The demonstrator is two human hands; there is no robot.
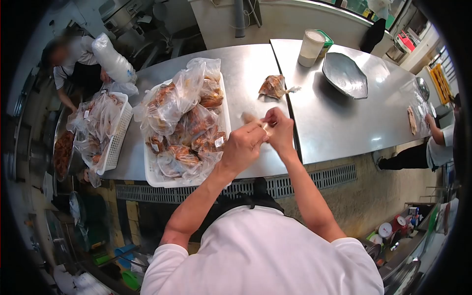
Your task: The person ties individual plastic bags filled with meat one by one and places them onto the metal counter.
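My left hand (243, 145) and my right hand (280, 132) meet over the steel table, fingers pinched together. Between them is a small pale twist of plastic (266, 127), apparently part of a plastic bag; the rest is blurred or hidden behind my fingers. Just beyond my hands lies a small tied bag of reddish-brown food (273, 87), its twisted neck pointing right. On my left stands a white basket (226, 105) heaped with clear bags of similar reddish-brown food (192, 123), some with white labels.
A second white basket (117, 140) of bagged food stands farther left, near a person (81, 61) holding a plastic roll. A dark octagonal tray (345, 75) and a pale-filled container (311, 48) are on the steel table (344, 128). Another person (440, 142) stands at the right end.
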